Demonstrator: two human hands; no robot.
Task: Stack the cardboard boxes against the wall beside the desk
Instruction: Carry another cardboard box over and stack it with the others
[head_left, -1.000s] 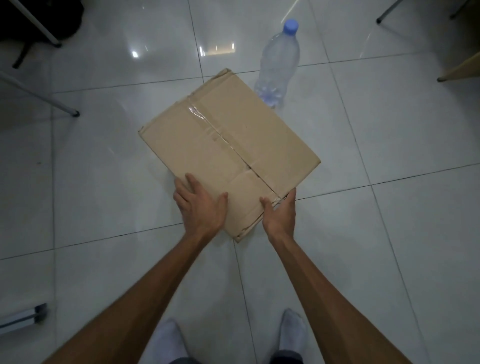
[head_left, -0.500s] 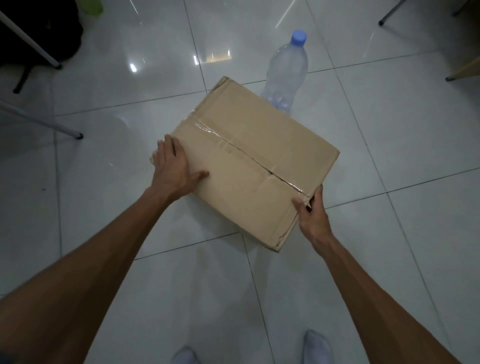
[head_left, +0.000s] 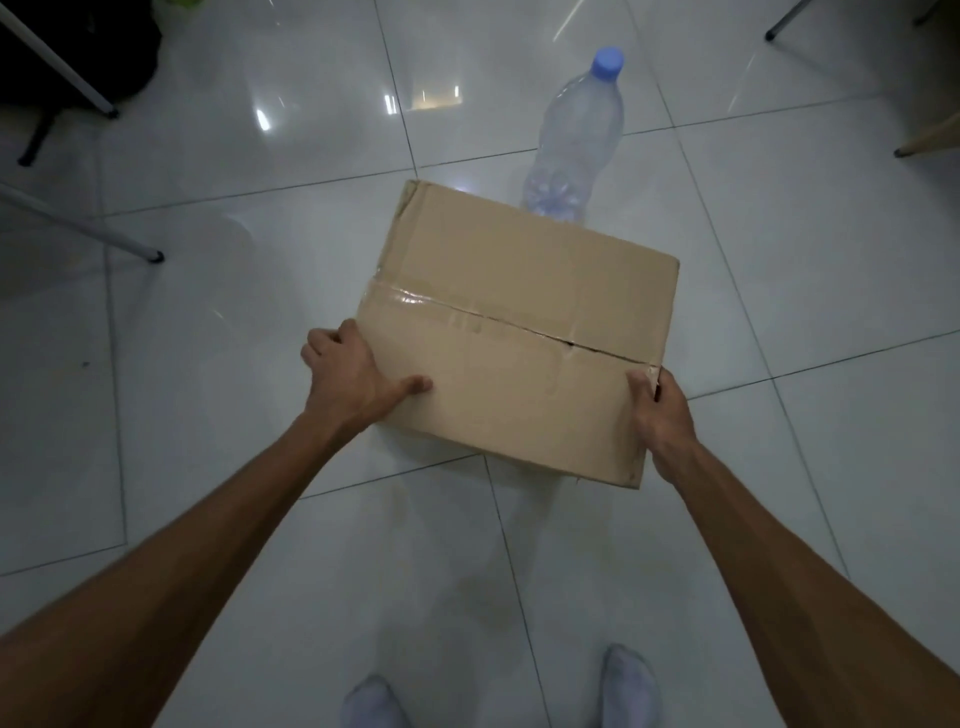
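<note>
Both hands have slid outward along the cardboard box (head_left: 519, 332) since a second ago, when they sat close together at its near corner; the box itself has turned so that its near edge now runs almost square to the person.

The left hand (head_left: 348, 376) grips the left side of the box, thumb lying flat on the top panel and the fingers (head_left: 324, 345) curled over the edge and down the side. The right hand (head_left: 662, 415) clasps the near right corner, thumb on top and the rest of the hand wrapped round the edge, so both hands are clamped on the box. Whether its underside touches the floor (head_left: 208, 364) cannot be told.

The box is plain brown corrugated card, shallow and rectangular, its two top flaps meeting in a seam sealed with glossy clear tape that has wrinkled and split toward the right end. The far left corner looks scuffed and torn.

Just behind the far edge stands a clear plastic bottle (head_left: 579, 140) with a blue cap, upright, its ribbed base partly hidden by the box. Thin metal legs (head_left: 83, 228) slant across the left of the floor, a dark bag (head_left: 78, 62) sits in the far left corner, and a pale wooden leg (head_left: 930, 137) shows at the right edge. The floor is glossy white tile with dark grout lines and bright reflections. Two socked feet (head_left: 628, 686) show at the bottom.
</note>
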